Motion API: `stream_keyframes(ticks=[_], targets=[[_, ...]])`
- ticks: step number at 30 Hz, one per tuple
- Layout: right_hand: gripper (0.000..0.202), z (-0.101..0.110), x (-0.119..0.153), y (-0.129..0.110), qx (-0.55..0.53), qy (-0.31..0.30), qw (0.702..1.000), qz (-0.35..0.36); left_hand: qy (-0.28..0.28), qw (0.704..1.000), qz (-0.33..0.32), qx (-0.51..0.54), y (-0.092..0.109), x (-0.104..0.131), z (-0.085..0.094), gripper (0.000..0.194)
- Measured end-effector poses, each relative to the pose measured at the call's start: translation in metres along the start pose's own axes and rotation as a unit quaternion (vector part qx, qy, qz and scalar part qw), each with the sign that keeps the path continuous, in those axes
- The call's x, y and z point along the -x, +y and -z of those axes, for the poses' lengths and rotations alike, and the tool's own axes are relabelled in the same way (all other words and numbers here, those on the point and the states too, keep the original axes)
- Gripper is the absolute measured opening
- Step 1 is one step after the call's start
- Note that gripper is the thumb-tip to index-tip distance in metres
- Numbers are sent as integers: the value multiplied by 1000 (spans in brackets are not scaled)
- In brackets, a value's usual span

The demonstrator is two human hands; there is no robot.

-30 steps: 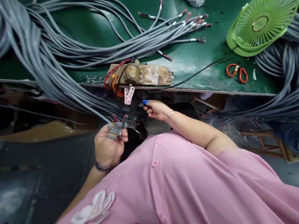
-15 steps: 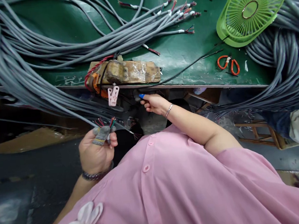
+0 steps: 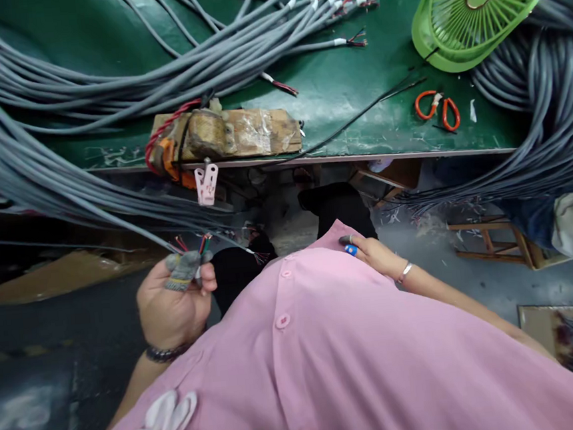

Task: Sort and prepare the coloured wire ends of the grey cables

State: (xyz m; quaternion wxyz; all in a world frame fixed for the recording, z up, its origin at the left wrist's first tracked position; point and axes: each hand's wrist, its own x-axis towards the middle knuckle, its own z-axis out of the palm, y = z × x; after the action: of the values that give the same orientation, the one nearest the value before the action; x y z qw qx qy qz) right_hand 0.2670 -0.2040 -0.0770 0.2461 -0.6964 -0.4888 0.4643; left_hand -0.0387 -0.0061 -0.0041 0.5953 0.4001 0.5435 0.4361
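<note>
My left hand (image 3: 174, 312), with grey finger covers on its fingertips, is closed on the end of a grey cable (image 3: 140, 233). Thin coloured wires (image 3: 203, 243) poke out above the fingers in two small groups, some red, some green and dark. At the lower edge of the pink shirt (image 3: 319, 306), my right hand (image 3: 374, 255) rests against the cloth with nothing visible in it. One of its fingertips wears a blue cover (image 3: 350, 249), another a grey one. Its fingers are loosely stretched out, their undersides hidden.
On the green table (image 3: 359, 125) lie many grey cables (image 3: 179, 77) with stripped ends. A wooden block (image 3: 254, 132) sits at its front edge, a pink clip (image 3: 207, 185) hanging there. Orange-handled scissors (image 3: 436, 109), a green fan (image 3: 482, 10) and coiled cables (image 3: 546, 85) are to the right.
My right hand has drawn back from below the table edge, near the wooden block, to the shirt's lower right edge. My left hand still holds the cable, slightly further left in view.
</note>
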Motion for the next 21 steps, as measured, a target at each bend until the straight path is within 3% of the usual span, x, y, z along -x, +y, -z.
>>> stream_keyframes(ticks=[4,6,9,10,14,18,21], targets=[[31,-19,8,13,-87,82,993,-23,-11,1000,-5,-7,0,-2,-4,23],[29,-7,0,16,-79,152,985,-27,-17,1000,-8,-10,0,-2,-5,23],[30,29,-13,17,-62,268,960,-57,-17,1000,-11,-16,1,-2,-5,21],[31,41,-17,16,-59,281,956,-62,-16,1000,-13,-20,1,-2,-5,21],[31,73,-25,0,-81,285,955,-27,-6,999,-12,-38,3,0,-8,19],[33,84,-27,-19,-120,279,953,-1,6,999,-5,-48,6,1,-13,18],[31,89,-30,-22,-90,269,959,20,5,999,-14,-52,5,0,-16,17]])
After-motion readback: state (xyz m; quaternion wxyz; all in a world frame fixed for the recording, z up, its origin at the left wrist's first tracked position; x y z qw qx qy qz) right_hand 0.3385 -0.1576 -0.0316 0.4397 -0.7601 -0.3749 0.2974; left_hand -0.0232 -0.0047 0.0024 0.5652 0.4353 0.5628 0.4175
